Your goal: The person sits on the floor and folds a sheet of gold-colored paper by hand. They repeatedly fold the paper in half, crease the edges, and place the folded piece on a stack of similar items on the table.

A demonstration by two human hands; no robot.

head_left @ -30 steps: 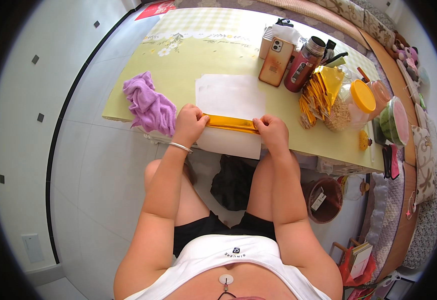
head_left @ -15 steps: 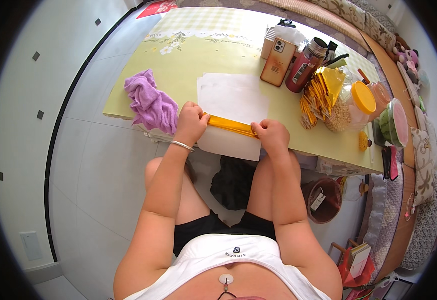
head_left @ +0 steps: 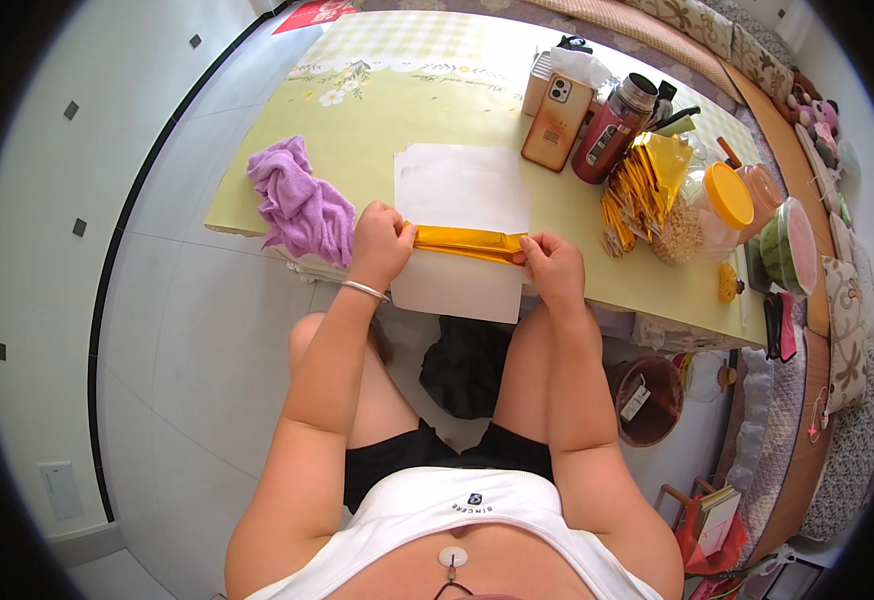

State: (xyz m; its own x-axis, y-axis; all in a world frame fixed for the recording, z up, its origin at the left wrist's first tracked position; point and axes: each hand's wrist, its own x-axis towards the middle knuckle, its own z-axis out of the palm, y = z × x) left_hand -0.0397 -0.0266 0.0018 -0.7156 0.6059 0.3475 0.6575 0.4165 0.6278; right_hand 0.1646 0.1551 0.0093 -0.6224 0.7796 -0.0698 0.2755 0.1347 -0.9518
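A folded strip of shiny gold foil paper [head_left: 469,243] stretches between my two hands, low over the near edge of the table. Its left end is pinched in my left hand [head_left: 382,248], which has a silver bangle at the wrist. My right hand [head_left: 555,268] grips the other end between thumb and fingers. Beneath the strip lie white paper sheets [head_left: 462,188], whose near part hangs past the table edge toward my knees. Lengthwise creases show along the foil; its ends are partly hidden by my fingers.
Left of my hands a purple towel [head_left: 302,205] lies crumpled on the table [head_left: 437,105]. To the right stand a phone [head_left: 559,120], a dark red flask [head_left: 612,135], a bundle of folded gold pieces [head_left: 642,190] and a yellow-lidded jar [head_left: 727,195]. A bin [head_left: 647,400] stands below.
My right hand has shifted slightly to the right and its fingers have turned. More of the foil's right end shows, and the strip looks wider there. My left hand stays nearly in place.
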